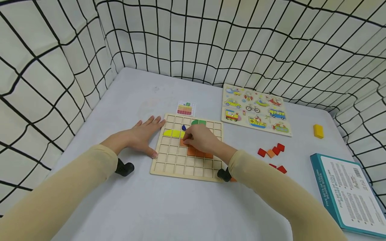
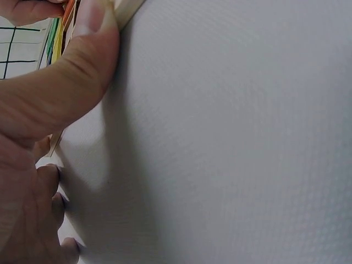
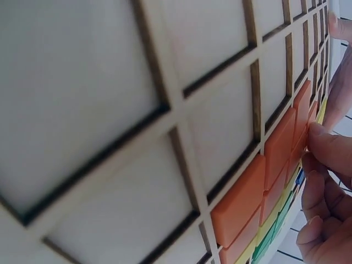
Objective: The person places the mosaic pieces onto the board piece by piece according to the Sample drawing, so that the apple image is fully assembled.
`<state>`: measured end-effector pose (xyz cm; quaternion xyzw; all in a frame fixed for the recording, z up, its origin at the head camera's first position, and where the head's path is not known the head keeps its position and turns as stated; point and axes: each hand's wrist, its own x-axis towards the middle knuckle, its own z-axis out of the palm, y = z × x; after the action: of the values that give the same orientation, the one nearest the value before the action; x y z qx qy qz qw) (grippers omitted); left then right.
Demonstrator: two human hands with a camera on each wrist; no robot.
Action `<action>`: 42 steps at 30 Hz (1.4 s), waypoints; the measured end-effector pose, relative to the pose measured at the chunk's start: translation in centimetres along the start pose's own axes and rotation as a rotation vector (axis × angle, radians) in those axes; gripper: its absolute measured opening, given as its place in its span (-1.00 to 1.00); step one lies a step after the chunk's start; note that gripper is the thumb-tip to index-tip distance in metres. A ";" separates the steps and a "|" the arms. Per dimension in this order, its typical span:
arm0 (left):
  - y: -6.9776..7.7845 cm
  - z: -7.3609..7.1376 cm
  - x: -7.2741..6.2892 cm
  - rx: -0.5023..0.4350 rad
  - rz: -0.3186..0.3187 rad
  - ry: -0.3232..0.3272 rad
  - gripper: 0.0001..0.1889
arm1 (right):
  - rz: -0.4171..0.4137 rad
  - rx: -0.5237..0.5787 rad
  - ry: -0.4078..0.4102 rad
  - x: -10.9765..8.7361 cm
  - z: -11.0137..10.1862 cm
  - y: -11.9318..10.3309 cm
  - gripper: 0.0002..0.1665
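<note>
A wooden grid board (image 1: 181,164) lies on the grey table. It holds yellow tiles (image 1: 172,133), green tiles (image 1: 199,122), a blue piece (image 1: 184,127) and a row of orange tiles (image 1: 199,153). My left hand (image 1: 141,135) lies flat on the table with straight fingers, its thumb (image 2: 71,82) against the board's left edge (image 2: 127,10). My right hand (image 1: 197,138) rests on the middle of the board with curled fingers. Its fingertips (image 3: 324,146) pinch an orange tile (image 3: 302,110) at the end of the orange row (image 3: 242,198).
A small pattern card (image 1: 186,108) lies behind the board. A vehicle peg puzzle (image 1: 256,110) sits at the back right. Loose red and orange tiles (image 1: 271,151) lie right of the board, then a yellow block (image 1: 318,131) and a teal box (image 1: 349,194). Grid-patterned cloth walls enclose the table.
</note>
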<state>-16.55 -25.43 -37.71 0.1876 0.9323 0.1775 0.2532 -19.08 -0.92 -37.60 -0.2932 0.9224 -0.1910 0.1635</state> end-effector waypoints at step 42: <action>0.1 0.1 0.1 0.002 -0.005 0.009 0.38 | 0.010 -0.068 -0.020 -16.8 -1.0 9.2 -0.74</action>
<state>-16.57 -25.25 -37.75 0.1846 0.9341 0.1769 0.2492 -10.88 16.48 -37.63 -0.2958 0.9281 -0.1559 0.1636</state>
